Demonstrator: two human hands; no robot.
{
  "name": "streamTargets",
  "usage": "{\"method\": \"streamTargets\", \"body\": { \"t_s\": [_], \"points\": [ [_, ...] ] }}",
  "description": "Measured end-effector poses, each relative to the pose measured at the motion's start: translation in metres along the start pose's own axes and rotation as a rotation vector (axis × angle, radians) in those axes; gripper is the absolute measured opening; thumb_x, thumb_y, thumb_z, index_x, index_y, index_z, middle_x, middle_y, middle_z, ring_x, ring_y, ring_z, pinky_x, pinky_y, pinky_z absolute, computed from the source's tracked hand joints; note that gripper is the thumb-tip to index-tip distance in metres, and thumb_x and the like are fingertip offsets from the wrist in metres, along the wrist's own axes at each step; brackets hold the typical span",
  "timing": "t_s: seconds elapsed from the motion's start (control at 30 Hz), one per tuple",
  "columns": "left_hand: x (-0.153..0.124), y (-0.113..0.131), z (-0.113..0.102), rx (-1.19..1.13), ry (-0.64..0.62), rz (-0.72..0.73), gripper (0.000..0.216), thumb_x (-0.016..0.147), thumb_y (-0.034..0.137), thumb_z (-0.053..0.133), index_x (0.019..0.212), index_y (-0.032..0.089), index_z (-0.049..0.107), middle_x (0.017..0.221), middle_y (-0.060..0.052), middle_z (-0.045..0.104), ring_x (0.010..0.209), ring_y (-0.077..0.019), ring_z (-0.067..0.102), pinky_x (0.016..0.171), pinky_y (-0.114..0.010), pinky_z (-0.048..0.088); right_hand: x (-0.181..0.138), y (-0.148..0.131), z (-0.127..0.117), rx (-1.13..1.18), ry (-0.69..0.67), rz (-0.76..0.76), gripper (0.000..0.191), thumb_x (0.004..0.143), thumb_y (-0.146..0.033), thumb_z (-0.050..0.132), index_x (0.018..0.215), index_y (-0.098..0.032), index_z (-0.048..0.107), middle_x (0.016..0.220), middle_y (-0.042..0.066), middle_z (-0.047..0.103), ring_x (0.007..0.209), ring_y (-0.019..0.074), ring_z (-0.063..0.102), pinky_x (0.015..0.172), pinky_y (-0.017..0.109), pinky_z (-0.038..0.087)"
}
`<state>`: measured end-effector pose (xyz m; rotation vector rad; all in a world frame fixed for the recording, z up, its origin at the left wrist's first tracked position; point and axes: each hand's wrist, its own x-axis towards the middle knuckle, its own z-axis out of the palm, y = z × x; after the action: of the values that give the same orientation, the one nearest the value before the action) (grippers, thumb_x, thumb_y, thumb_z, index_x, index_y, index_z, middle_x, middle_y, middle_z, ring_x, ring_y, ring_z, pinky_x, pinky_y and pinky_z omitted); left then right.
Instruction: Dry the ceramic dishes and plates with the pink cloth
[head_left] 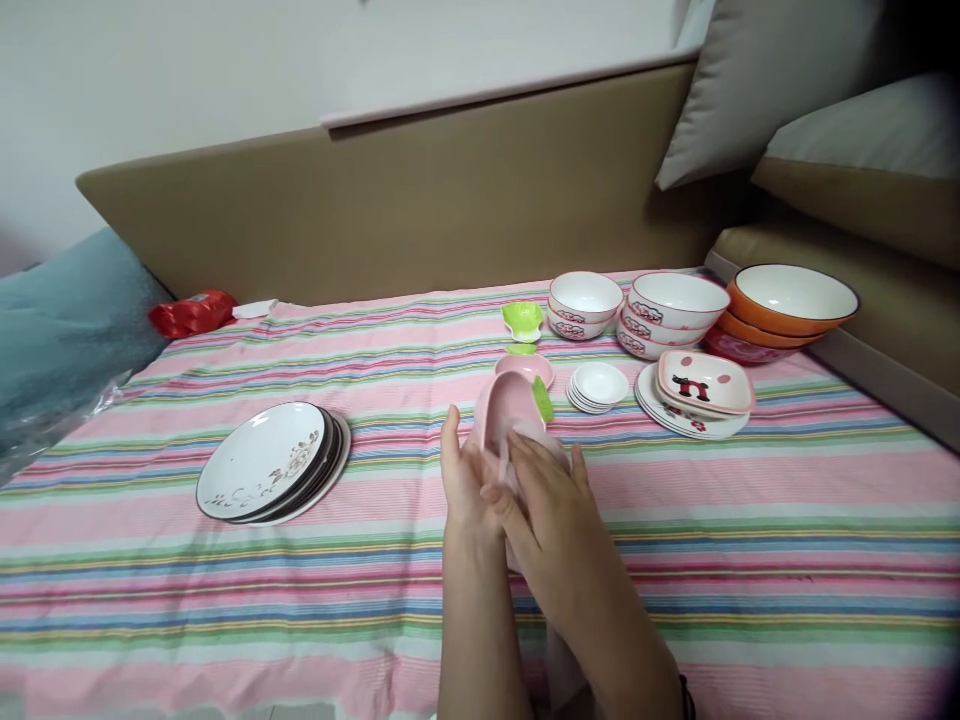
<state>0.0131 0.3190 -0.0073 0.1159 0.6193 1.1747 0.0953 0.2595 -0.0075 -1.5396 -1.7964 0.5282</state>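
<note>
A pink peach-shaped dish [501, 396] with a green leaf is tilted up in front of me. My left hand [466, 482] holds it from beneath and the left side, thumb pointing up. Into its hollow my right hand [551, 500] presses a thin pale cloth [556, 440], fingers bent over it. More of the cloth hangs down between my forearms. Just behind lie another pink dish [534, 370] with a green leaf and a green-and-white dish [523, 318]. A stack of small white saucers [600, 384] is to the right.
Patterned plates [262, 460] are stacked at left. At the back right stand white bowls [586, 292], more red-rimmed bowls [679, 292] and orange bowls [791, 300]. A pink rectangular dish [705, 382] sits on plates. A red package [193, 314] lies far left on the striped cloth.
</note>
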Motion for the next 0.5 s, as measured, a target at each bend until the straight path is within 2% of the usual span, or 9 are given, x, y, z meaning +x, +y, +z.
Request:
{"method": "streamTargets", "body": {
  "t_s": [0.13, 0.23, 0.33, 0.43, 0.5],
  "points": [
    [-0.003, -0.003, 0.011, 0.032, 0.000, 0.054, 0.031, 0.081, 0.035, 0.059, 0.099, 0.012, 0.069, 0.074, -0.008, 0.071, 0.076, -0.0229, 0.070, 0.078, -0.033, 0.055, 0.004, -0.005, -0.013, 0.163, 0.015, -0.025, 0.026, 0.095, -0.038, 0.046, 0.108, -0.021, 0.061, 0.112, 0.007, 0.067, 0.111, 0.0243, 0.057, 0.106, 0.048, 0.037],
    [-0.003, -0.007, 0.013, 0.043, 0.040, 0.065, 0.028, 0.080, 0.038, 0.063, 0.093, 0.014, 0.070, 0.069, -0.005, 0.070, 0.064, -0.0192, 0.067, 0.076, -0.032, 0.055, 0.005, -0.007, -0.020, 0.237, 0.022, -0.039, 0.016, 0.090, -0.034, 0.054, 0.097, -0.022, 0.063, 0.098, 0.004, 0.068, 0.098, 0.0220, 0.060, 0.093, 0.039, 0.047],
    [-0.004, -0.011, 0.013, -0.001, -0.009, -0.033, 0.040, 0.080, 0.052, 0.061, 0.084, 0.014, 0.070, 0.066, -0.005, 0.067, 0.063, -0.0191, 0.065, 0.078, -0.033, 0.055, 0.004, -0.008, -0.018, 0.252, 0.080, -0.070, 0.022, 0.091, -0.033, 0.054, 0.109, -0.024, 0.062, 0.110, 0.005, 0.068, 0.106, 0.0221, 0.059, 0.095, 0.038, 0.046],
    [-0.005, -0.018, 0.008, -0.026, -0.029, -0.147, 0.056, 0.076, 0.068, 0.058, 0.073, 0.013, 0.069, 0.058, -0.004, 0.059, 0.063, -0.0185, 0.063, 0.081, -0.032, 0.054, 0.001, -0.010, -0.011, 0.194, 0.115, -0.077, 0.032, 0.091, -0.036, 0.053, 0.121, -0.023, 0.058, 0.123, 0.008, 0.063, 0.117, 0.0244, 0.055, 0.099, 0.041, 0.045],
    [-0.004, -0.024, 0.003, -0.074, -0.028, -0.093, 0.052, 0.076, 0.067, 0.060, 0.071, 0.016, 0.069, 0.059, -0.002, 0.057, 0.065, -0.0160, 0.063, 0.082, -0.028, 0.053, -0.001, -0.015, -0.005, 0.122, 0.147, -0.086, 0.039, 0.091, -0.035, 0.053, 0.126, -0.019, 0.055, 0.129, 0.013, 0.060, 0.123, 0.0273, 0.052, 0.102, 0.046, 0.045]
  ]
}}
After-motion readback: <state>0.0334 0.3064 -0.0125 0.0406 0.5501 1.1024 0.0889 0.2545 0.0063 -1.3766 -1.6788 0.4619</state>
